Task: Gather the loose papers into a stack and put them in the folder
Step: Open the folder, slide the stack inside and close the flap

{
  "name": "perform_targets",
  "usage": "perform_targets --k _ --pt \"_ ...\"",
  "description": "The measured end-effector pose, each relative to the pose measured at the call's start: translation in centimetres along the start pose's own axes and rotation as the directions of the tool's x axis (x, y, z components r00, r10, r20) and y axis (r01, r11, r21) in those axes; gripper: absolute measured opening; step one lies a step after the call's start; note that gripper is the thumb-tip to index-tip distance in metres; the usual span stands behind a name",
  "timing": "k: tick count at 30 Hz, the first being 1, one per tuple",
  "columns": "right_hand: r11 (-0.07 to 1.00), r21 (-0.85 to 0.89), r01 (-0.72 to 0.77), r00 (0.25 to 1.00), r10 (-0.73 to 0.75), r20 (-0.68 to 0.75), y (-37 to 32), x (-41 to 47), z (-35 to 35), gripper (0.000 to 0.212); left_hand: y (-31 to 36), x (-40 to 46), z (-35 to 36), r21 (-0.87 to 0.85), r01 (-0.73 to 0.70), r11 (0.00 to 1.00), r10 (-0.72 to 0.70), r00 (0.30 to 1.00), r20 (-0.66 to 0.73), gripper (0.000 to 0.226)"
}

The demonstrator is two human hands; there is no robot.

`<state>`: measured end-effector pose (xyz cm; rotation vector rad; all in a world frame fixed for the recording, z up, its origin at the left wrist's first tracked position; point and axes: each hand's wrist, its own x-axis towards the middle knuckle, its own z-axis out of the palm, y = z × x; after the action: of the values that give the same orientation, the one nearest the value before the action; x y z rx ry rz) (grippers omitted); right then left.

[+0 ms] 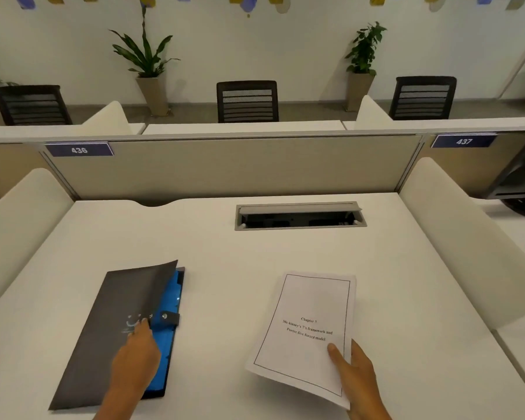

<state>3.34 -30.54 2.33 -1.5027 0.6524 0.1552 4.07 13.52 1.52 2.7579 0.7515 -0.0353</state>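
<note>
A dark grey folder point(109, 325) lies on the white desk point(225, 268) at the near left. Its front cover is lifted a little along the right edge, showing a blue inside point(170, 301) and a snap strap. My left hand point(137, 350) grips that cover edge near the strap. A stack of white papers point(306, 331) with a bordered title page sits at the near right, tilted, its near corner raised off the desk. My right hand point(353, 374) holds the stack at its lower right corner, thumb on top.
A cable hatch point(299, 216) is set into the desk at the back centre. A beige partition point(225, 168) closes the far edge, and white side dividers point(455, 225) flank the desk. Chairs and potted plants stand beyond.
</note>
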Motion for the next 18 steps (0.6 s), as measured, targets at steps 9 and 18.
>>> perform_targets --k 9,18 --pt "0.998 0.053 0.037 0.979 -0.046 0.2 -5.9 -1.9 1.5 0.025 2.8 -0.3 -5.4 -0.216 -0.174 0.961 0.156 0.983 -0.095 0.029" --pt "0.99 0.029 0.139 0.925 -0.14 0.354 -12.4 -4.3 2.4 0.022 7.8 -2.0 -7.6 -0.422 -0.218 0.88 0.208 0.976 -0.072 0.024"
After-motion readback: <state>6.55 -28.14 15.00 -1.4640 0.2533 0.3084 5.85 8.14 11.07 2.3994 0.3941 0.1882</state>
